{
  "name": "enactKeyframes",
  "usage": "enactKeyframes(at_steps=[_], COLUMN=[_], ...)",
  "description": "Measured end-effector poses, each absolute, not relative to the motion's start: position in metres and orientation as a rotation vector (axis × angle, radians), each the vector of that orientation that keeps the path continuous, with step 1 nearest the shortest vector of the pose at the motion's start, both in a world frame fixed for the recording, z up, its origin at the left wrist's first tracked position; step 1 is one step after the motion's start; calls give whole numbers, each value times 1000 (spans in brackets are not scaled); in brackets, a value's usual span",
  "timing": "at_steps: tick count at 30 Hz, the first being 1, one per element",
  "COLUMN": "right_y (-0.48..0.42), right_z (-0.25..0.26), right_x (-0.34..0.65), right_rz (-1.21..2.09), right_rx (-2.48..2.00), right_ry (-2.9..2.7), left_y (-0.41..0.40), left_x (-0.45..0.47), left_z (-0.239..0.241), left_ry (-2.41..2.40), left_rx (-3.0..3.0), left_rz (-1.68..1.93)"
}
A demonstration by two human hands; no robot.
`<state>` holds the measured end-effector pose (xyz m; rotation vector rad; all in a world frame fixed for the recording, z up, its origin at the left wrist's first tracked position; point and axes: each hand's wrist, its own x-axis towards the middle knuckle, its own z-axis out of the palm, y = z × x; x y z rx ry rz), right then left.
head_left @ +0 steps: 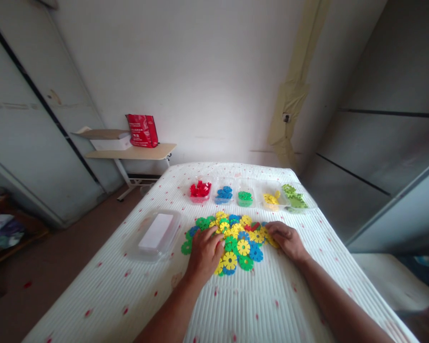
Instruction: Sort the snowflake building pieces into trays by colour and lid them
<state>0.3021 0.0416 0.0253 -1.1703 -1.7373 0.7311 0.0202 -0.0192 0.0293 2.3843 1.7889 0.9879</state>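
A loose pile of plastic snowflake discs in yellow, green and blue (243, 247) lies on the bed-like table surface in front of me. My left hand (204, 251) rests over the pile's left side, fingers apart. A bit of red shows under its fingers, too small to name. At the right edge of the pile, my right hand (286, 239) has curled fingers closed on a yellow snowflake disc (272, 242); its fingertips are partly hidden. Between the hands lies a red piece (251, 227) on top of the discs.
Behind the pile stand clear tubs with red pieces (200, 188), blue discs (224, 194), green discs (245, 197), yellow discs (270, 198) and light green pieces (295, 196). A clear lidded box (156, 232) sits left. A side table (139, 152) carries a red bag (142, 131).
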Motion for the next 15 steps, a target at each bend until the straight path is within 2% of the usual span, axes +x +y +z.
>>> enactKeyframes(at_steps=[6,15], right_y=[45,50], right_z=[22,21], right_x=[301,305], right_rz=[722,720], right_rx=[-1286,-1384], right_ry=[-1530,-1416], left_y=[-18,42], left_x=[31,88], left_z=[41,77], left_ry=[1668,1480], left_rx=[2406,2557], left_rz=[1047,551])
